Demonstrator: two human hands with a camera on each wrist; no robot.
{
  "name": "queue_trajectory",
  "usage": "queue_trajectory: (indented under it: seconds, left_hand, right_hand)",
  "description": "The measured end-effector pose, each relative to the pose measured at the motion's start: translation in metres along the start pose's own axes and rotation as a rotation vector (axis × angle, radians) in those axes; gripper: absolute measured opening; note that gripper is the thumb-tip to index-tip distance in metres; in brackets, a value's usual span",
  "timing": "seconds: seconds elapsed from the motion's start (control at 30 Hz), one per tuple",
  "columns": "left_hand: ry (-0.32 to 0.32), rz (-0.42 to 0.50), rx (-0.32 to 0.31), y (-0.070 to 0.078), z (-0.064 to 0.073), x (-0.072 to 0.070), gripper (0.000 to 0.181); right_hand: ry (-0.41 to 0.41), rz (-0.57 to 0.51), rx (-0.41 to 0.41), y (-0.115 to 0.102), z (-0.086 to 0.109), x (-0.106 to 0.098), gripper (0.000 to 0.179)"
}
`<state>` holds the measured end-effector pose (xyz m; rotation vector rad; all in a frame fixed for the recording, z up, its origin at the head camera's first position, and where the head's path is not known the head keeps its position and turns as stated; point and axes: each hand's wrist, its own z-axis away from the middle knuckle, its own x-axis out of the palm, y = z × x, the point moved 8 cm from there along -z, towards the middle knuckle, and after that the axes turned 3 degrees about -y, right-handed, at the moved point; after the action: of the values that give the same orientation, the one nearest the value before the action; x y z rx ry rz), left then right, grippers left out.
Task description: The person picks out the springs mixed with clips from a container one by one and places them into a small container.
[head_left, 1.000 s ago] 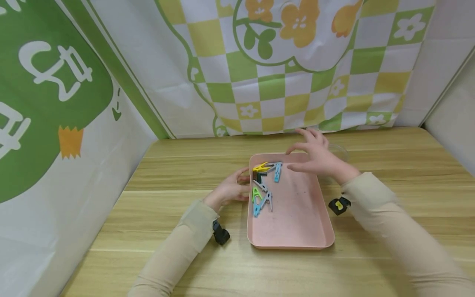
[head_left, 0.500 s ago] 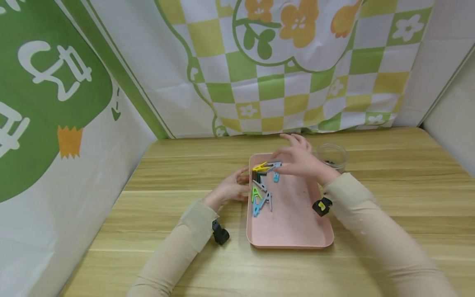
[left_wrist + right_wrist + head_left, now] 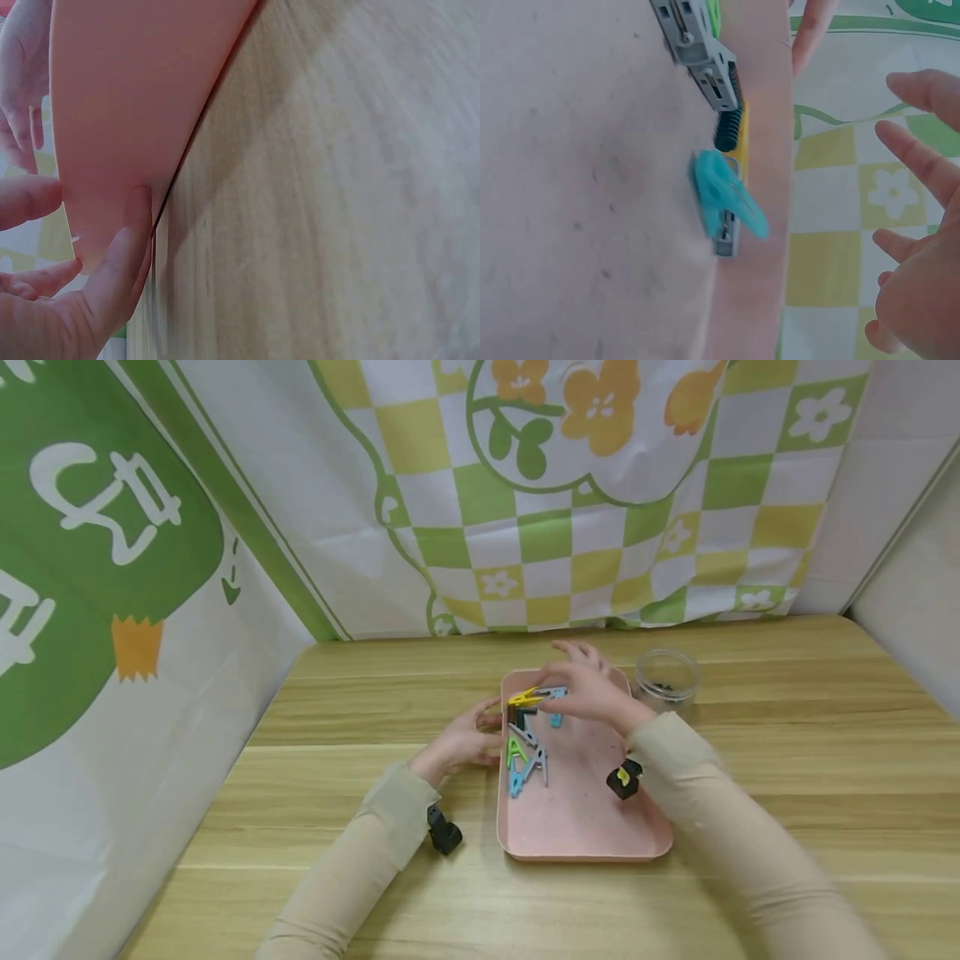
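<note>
Left hand (image 3: 467, 742) touching tray (image 3: 585, 818), right hand (image 3: 590, 692) — above

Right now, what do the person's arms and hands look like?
Both arms wear long, pale beige sleeves: left sleeve and right sleeve, each with a wide band near the wrist. A small black device sits by the left wrist; another, with a yellow mark, by the right. The left hand and right hand wear no gloves.

Wood-grain table (image 3: 810, 735) below a checked floral cloth (image 3: 545, 535), with a green-and-white backdrop (image 3: 82, 577) on the left.
</note>
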<state>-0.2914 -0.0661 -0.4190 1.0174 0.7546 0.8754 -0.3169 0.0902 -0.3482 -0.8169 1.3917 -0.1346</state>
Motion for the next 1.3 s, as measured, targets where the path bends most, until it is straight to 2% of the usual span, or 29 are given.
queue_trajectory:
  seconds: [0.2,0.5,0.67,0.93,1.3]
  left_hand:
    - [-0.002,0.006,0.004,-0.001,-0.001,0.0,0.074]
    - [-0.006,0.019,0.003,-0.001,0.001,0.0,0.074]
    - [-0.006,0.019,0.006,-0.001,0.001,0.0,0.074]
    - [-0.005,0.023,0.002,-0.001,0.0,0.0,0.075]
    - [-0.017,0.039,0.013,0.001,0.001,0.003,0.075]
  right_hand:
    - [-0.012,-0.034,0.051,0.003,-0.006,0.01,0.031]
    - [-0.013,-0.006,0.096,0.008,-0.013,0.022,0.031]
    - [0.002,0.043,0.104,0.013,-0.016,0.028,0.032]
    - [0.021,0.057,0.121,0.02,-0.016,0.033,0.027]
    - [0.007,0.092,0.126,0.026,-0.018,0.037,0.026]
